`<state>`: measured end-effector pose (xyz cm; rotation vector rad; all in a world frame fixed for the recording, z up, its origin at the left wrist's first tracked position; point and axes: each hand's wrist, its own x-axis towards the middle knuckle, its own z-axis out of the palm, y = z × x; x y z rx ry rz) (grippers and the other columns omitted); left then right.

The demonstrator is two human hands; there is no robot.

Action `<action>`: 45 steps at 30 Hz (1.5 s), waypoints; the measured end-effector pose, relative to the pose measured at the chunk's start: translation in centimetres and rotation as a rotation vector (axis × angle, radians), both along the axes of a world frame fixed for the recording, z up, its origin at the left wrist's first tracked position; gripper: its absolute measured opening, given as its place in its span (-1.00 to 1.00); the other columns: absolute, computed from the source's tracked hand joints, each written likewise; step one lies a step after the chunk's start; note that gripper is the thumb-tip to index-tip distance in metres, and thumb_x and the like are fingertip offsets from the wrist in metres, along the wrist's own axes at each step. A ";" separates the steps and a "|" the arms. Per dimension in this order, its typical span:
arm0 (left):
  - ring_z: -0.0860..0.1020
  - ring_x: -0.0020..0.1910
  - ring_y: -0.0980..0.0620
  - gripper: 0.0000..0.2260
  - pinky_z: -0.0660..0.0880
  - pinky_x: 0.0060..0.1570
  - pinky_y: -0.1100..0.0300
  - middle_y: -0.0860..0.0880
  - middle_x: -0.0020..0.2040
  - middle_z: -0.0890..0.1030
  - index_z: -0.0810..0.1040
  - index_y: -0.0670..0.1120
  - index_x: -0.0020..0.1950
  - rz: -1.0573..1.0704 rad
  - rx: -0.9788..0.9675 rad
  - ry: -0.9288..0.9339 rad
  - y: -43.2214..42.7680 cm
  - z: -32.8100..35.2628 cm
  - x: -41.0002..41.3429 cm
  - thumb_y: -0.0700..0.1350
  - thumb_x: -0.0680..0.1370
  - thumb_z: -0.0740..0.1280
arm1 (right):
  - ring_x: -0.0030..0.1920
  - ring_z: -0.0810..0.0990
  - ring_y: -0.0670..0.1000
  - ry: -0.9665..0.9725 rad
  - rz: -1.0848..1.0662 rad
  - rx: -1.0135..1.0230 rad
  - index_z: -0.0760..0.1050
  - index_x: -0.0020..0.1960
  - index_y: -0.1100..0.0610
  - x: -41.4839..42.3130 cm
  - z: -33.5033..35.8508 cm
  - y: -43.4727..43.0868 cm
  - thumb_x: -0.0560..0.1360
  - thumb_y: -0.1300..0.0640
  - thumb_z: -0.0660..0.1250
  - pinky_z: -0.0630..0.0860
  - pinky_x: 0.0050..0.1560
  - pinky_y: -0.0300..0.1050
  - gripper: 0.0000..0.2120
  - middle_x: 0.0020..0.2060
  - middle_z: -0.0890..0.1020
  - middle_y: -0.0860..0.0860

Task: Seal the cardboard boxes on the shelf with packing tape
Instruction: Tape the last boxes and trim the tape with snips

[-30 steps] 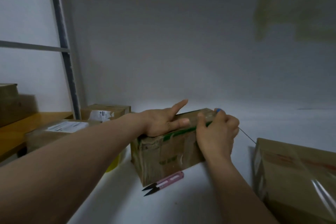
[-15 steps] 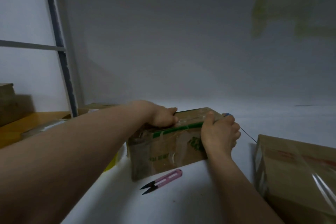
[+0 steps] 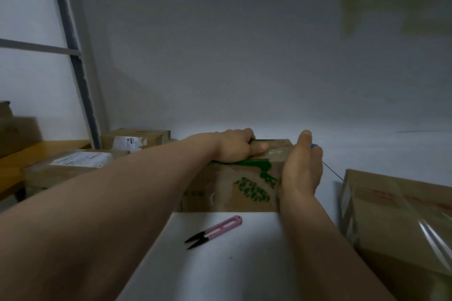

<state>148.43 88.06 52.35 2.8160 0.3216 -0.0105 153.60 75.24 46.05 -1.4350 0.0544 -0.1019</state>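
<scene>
A worn cardboard box (image 3: 234,186) with green print and old clear tape stands on the white shelf (image 3: 220,264). My left hand (image 3: 238,146) lies on its top, fingers curled over the far edge and thumb flat along the lid. My right hand (image 3: 302,168) is set against the box's right end, thumb up. A small blue thing (image 3: 314,146) peeks out at its fingers, and a thin dark line (image 3: 332,173) runs from there toward the right. How the fingers lie behind the box is hidden. No tape roll is visible.
Pink thread snips (image 3: 215,231) lie just in front of the box. A large taped box (image 3: 401,222) fills the right. Two labelled boxes (image 3: 80,164) (image 3: 137,139) sit at the left beside a grey upright (image 3: 73,56). The wall is close behind.
The box has turned so its printed long side faces me. My left hand went from flat on the lid to gripping the far edge. My right hand slid from the top corner to the right end.
</scene>
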 end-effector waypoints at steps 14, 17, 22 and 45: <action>0.40 0.45 -0.15 -0.34 0.21 0.48 -0.18 -0.10 0.49 0.42 0.40 -0.01 0.51 0.282 -0.198 0.072 -1.1 0.8 1.6 0.38 0.62 -0.06 | 0.10 0.62 0.19 0.110 0.277 0.090 0.45 0.16 -0.10 -0.1 -0.5 1.7 0.16 -0.61 -0.06 0.52 0.21 0.25 -0.17 0.13 0.61 0.07; 0.37 0.46 -0.17 -0.16 0.16 0.48 -0.22 -0.12 0.49 0.42 0.45 -0.05 0.47 0.264 -0.003 0.055 -2.0 -0.7 3.0 0.50 0.52 -0.15 | 0.15 0.59 0.20 0.113 0.285 0.074 0.46 0.28 -0.13 1.8 -1.7 2.4 0.13 -0.65 -0.07 0.47 0.26 0.26 -0.05 0.20 0.59 0.08; 0.29 0.51 -0.20 -0.20 0.16 0.48 -0.21 -0.15 0.55 0.32 0.35 -0.10 0.54 0.278 0.058 0.132 -2.8 0.4 3.9 0.42 0.59 -0.19 | 0.18 0.59 0.19 0.115 0.256 0.070 0.48 0.28 -0.18 2.3 -2.6 2.8 0.13 -0.68 -0.10 0.45 0.28 0.27 -0.05 0.21 0.60 0.05; 0.47 -0.35 -0.02 -0.67 0.38 -0.23 0.10 -0.05 -0.31 0.47 0.39 -0.11 -0.15 -0.110 -0.606 -0.663 -1.1 4.9 -4.1 0.12 0.48 0.38 | 0.14 0.62 0.39 0.239 0.894 0.687 0.66 0.21 -0.03 -1.7 0.8 0.6 0.45 -0.55 0.05 0.50 0.04 0.54 -0.26 0.12 0.70 0.20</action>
